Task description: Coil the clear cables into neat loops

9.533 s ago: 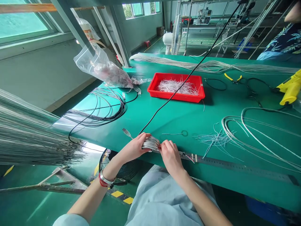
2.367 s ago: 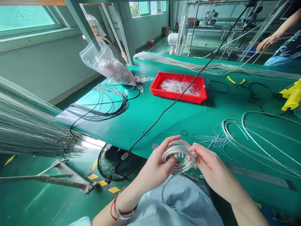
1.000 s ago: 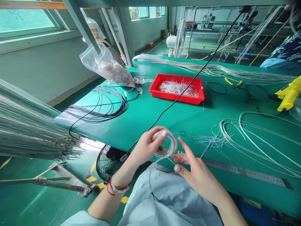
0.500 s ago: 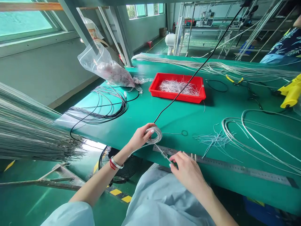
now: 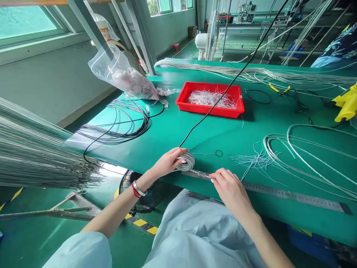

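My left hand [image 5: 169, 162] is closed around a small coil of silver-grey cable [image 5: 186, 162], holding it down on the green table [image 5: 206, 134] near the front edge. One end of the cable [image 5: 201, 174] runs out to the right along a long steel ruler [image 5: 279, 191] fixed at the table edge. My right hand [image 5: 228, 184] pinches that cable end against the ruler.
A red tray [image 5: 181, 99] of short wire pieces stands mid-table, crossed by a hanging black cord [image 5: 212, 109]. Black cable loops [image 5: 122, 126] and a plastic bag [image 5: 119, 72] lie left. White cable loops [image 5: 301, 156], loose wire offcuts [image 5: 253, 162], a yellow tool [image 5: 344, 106] right. A fan [image 5: 145, 199] sits below.
The coil was in both hands above my lap, then my left hand set it on the table. My right hand has drawn the free end out along the ruler.
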The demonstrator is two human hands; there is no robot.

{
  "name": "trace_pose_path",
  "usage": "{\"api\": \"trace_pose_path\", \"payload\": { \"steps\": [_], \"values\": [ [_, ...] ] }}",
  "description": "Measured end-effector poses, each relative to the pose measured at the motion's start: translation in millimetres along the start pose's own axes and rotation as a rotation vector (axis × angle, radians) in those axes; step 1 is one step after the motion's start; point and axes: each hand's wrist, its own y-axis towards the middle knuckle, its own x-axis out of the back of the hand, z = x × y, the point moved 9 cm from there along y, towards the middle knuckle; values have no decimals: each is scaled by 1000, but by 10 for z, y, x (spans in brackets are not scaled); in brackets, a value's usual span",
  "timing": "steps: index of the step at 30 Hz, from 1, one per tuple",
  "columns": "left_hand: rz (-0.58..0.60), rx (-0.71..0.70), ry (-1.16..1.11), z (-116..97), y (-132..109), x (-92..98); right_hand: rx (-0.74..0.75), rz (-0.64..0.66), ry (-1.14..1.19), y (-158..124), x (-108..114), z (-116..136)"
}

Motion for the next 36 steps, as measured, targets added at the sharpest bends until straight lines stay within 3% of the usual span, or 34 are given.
{"api": "trace_pose_path", "payload": {
  "steps": [14,23,27,31,36],
  "values": [
    [-60,-288,224,-265,-98,-54,-6,-109,112,-35,-15,-137],
    [-75,-365,271,-355,-88,-39,-168,-316,201,-443,316,-732],
    [-77,-356,259,-334,-85,-34,-135,-342,142,-476,347,-554],
    [-62,-319,226,-280,-89,-43,-125,-315,-6,-462,184,-254],
    [-38,-223,118,-188,-64,-44,-122,-292,-111,-549,37,-167]
  ]
}}
